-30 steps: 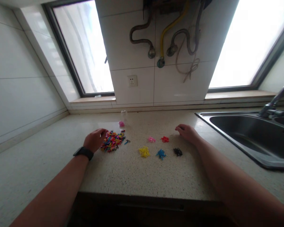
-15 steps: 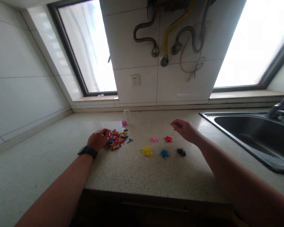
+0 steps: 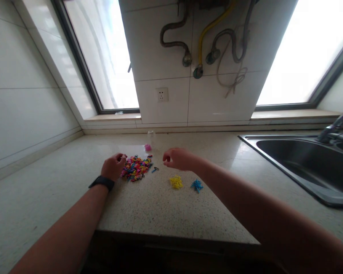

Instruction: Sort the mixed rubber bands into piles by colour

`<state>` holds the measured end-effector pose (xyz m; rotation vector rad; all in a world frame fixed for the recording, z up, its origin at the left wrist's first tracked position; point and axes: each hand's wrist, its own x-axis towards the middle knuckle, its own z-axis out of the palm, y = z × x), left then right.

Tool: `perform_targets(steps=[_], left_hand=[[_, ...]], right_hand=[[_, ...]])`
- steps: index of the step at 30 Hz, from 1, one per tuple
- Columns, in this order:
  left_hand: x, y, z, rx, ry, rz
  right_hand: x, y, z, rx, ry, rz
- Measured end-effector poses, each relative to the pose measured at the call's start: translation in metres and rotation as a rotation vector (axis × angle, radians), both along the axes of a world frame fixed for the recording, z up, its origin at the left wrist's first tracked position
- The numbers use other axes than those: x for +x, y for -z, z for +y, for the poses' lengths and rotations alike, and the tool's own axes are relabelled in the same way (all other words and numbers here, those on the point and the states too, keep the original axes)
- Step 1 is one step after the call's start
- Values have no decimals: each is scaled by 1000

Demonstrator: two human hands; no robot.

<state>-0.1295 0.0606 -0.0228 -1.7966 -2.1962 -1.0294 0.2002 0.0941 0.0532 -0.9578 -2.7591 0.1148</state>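
Observation:
My left hand (image 3: 113,166), a dark watch on its wrist, rests at the left edge of a mixed heap of small coloured plastic clips (image 3: 136,168). Its fingers are curled together; whatever they hold is too small to make out. My right hand (image 3: 177,159) hovers right of the heap, thumb and forefinger bent with a gap between them and nothing visible there. A single dark blue clip (image 3: 155,169) lies between heap and hand. Below the right hand are a yellow pile (image 3: 176,182) and a blue pile (image 3: 197,185). My right arm hides the other piles.
Behind the heap stand a clear plastic cup (image 3: 151,136) and a pink item (image 3: 148,147). A steel sink (image 3: 291,152) with a tap (image 3: 335,127) is set into the counter (image 3: 148,213) at right. Hoses and a socket (image 3: 162,94) are on the wall.
My right hand has swung left from beyond the red pile towards the mixed heap, its arm now covering the pink, red and black piles. The left hand has shifted slightly left.

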Motion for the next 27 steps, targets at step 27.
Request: perform_targets(steps=[27], left_hand=[[0, 0, 3, 22, 35, -69]], right_hand=[[-31, 35, 3, 134, 11, -192]])
